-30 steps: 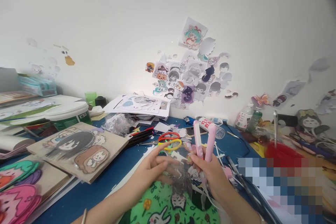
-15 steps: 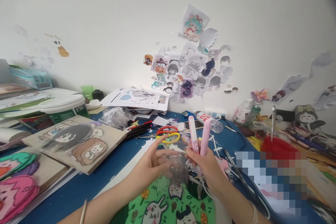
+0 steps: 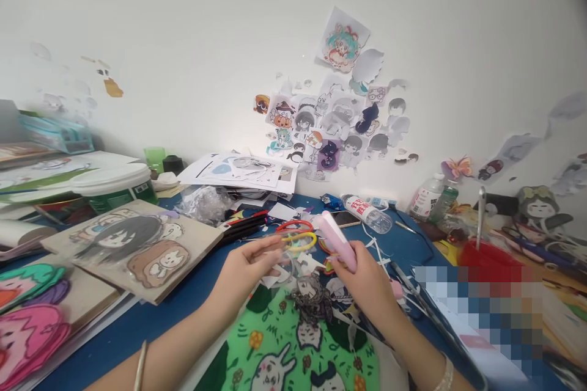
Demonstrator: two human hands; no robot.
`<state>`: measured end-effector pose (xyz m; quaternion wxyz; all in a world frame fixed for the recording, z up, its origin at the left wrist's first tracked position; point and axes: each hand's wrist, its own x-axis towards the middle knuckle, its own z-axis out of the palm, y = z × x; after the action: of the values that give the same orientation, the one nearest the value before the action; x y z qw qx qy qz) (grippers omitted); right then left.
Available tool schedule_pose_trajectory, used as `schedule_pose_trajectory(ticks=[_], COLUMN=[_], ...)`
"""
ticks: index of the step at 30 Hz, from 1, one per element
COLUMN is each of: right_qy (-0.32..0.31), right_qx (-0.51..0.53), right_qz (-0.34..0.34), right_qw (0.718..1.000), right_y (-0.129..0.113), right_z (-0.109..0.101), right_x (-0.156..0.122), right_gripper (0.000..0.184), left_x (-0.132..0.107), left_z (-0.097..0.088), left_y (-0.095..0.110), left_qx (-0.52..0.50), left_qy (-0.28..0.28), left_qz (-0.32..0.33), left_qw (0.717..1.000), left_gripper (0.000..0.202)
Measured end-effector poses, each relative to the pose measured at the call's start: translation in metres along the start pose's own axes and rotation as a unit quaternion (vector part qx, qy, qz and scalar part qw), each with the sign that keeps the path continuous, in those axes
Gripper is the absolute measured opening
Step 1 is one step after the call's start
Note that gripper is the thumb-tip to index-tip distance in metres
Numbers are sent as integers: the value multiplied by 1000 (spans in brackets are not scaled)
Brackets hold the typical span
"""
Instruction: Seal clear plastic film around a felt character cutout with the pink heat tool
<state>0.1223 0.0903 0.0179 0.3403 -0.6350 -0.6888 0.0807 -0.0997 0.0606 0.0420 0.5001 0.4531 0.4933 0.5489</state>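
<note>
My right hand [image 3: 367,275] grips a pink and white mini hair straightener [image 3: 336,239], its two arms closed together and pointing up and left. Opposite it, my left hand [image 3: 250,266] hovers with fingers bent toward the thumb, on what looks like a thin piece of clear plastic film [image 3: 287,270]; its edges are hard to make out. Below and between both hands lies a grey character cutout [image 3: 312,298], on a green sheet [image 3: 279,342] drawn with cartoon animals and flowers. Scissors with yellow handles [image 3: 300,241] lie just beyond my left fingertips.
A wooden board [image 3: 151,244] with character cutouts sits at the left, near a white-lidded tub [image 3: 112,186]. Behind lie a plastic bottle [image 3: 367,212], a phone [image 3: 346,218] and paper scraps. At the right stands a red container [image 3: 490,259] with a metal handle rising from it.
The hair straightener's arms have come together from a spread V, and it has tilted left. My left hand has moved left, away from the grey cutout.
</note>
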Motion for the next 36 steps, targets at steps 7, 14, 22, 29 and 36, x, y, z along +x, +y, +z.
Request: schedule_pose_trajectory(ticks=[7,14,22,29,36], right_qy=[75,50,-90,59,204], right_qx=[-173,-144,-172,-135,-49], right_qz=[-132,-295,-419,-436,-426], right_qw=[973,943,887,888,880], right_y=[16,-1,-11,-9,-9], right_z=[16,9,20,16,-12], right_x=[1,-9,-24,-17,-18], right_gripper=[27,23,12,26,21], left_x=[-1,-4,-1,-1,-4], left_z=[0,3,-1,-3,-3], left_y=[-1,4,-7,-11,0], left_qx=[-39,-14,22,75,-52], left_qy=[-2,6,-19,-15,10], left_qz=[-11,6,62,92,25], left_qw=[999,1000,998,993,998], left_gripper=[50,43,39,33,51])
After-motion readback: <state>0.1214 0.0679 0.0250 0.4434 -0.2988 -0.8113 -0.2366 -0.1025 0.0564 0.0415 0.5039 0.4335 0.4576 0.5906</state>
